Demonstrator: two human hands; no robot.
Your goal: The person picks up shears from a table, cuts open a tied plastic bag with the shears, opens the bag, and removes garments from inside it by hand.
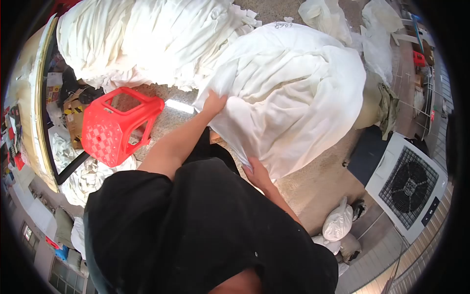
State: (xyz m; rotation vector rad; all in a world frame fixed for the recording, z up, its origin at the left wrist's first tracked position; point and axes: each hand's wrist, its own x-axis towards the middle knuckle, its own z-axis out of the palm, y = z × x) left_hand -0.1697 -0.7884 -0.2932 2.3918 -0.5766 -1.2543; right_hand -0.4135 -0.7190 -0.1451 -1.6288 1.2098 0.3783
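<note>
Cloth (pixel 313 68), white and gathered into a big rounded bundle, sits directly in front of the person's left hand (pixel 214 104) and right hand (pixel 257 174), spreading away from both. From here I can't be sure whether it is a stuffed sack or one bunched piece, since the folds run together in the bright light. Beyond the left hand and off to its left, a long heap of white fabric (pixel 132 39) lies in loose creases, its near end close against the bundle. Behind both hands is the person's black shirt (pixel 205 220). Well out to the left of the left hand stands a tan board (pixel 29 73) with a gold-coloured edge. On the other side, well to the right of the right hand, there's a white fan unit (pixel 411 181) with a dark grille. Nearer in, left of the left hand, I see a red plastic stool (pixel 105 137), its seat patterned in checks. A filled white bag (pixel 338 219) rests on the floor to the right of the right hand. Each hand is closed on the cloth's near edge, the left farther forward, the right nearer the body, the edge stretched between them. Past both, on the bundle's far side, is a small dark marking (pixel 283 25).
</note>
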